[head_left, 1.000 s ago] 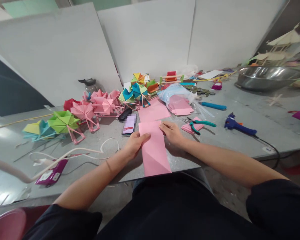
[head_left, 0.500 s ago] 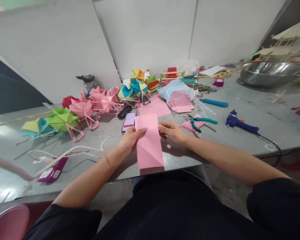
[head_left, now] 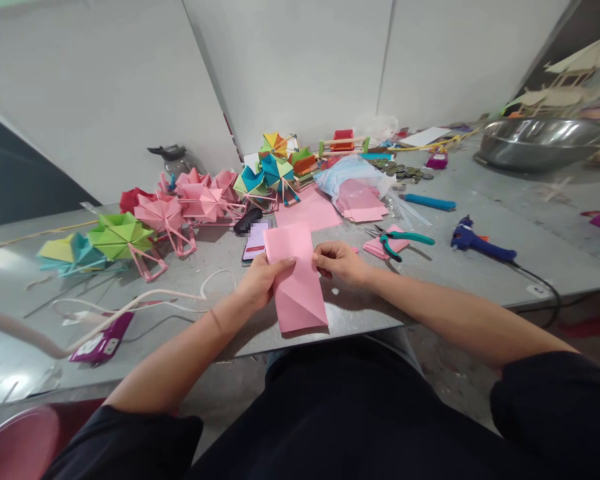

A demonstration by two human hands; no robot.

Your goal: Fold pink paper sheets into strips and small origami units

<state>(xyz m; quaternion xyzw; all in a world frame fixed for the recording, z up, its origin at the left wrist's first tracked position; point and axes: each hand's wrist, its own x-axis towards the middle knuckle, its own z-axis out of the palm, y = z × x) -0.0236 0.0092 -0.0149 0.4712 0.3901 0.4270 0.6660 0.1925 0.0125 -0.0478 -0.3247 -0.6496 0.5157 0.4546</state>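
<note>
Our left hand grips the creased pink sheet between thumb and fingers, while our right hand pinches its right edge, and the sheet hangs over the near part of the counter. Just beyond our left hand lies the phone, and the teal-handled pliers rest across small pink papers beyond our right hand.
</note>
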